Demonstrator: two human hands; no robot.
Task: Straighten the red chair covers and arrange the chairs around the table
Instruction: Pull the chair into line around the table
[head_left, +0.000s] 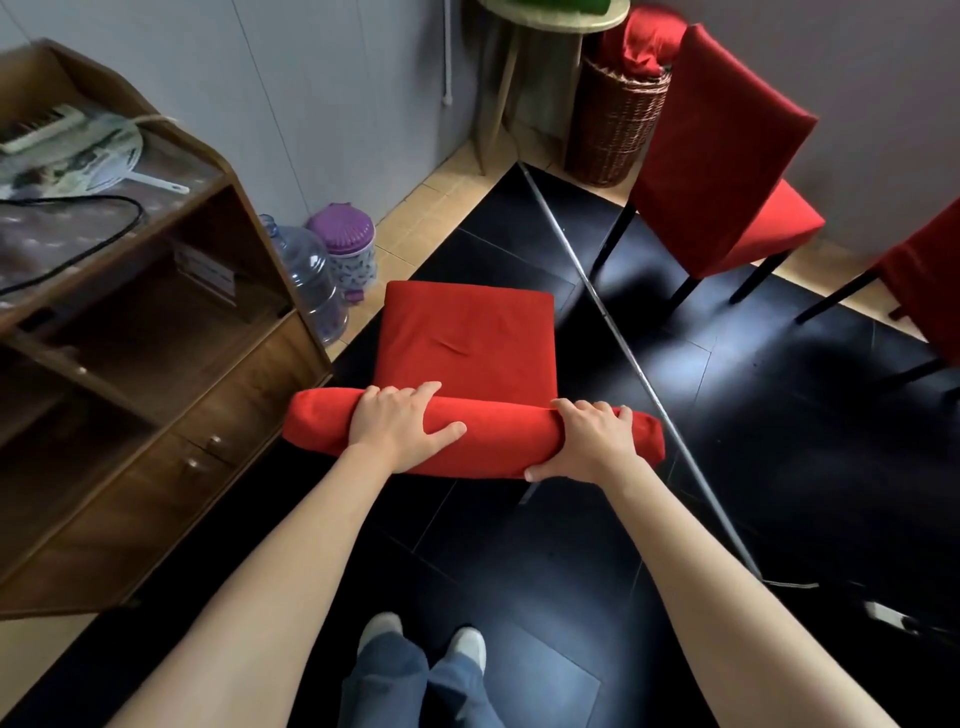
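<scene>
I stood behind the nearest red-covered chair (467, 338), its seat pointing away from me on the black floor (727, 441). My left hand (400, 421) and right hand (589, 441) both curled over the top of its covered backrest (493, 436), gripping it. A second red chair (727, 156) stood well apart beside a wicker basket (613, 119), and a wooden cabinet (156, 364) was at my left

matt red cloth chair cover (467, 338), glossy black floor tiles (779, 415), woven wicker basket (613, 119), wooden cabinet (156, 415).
</scene>
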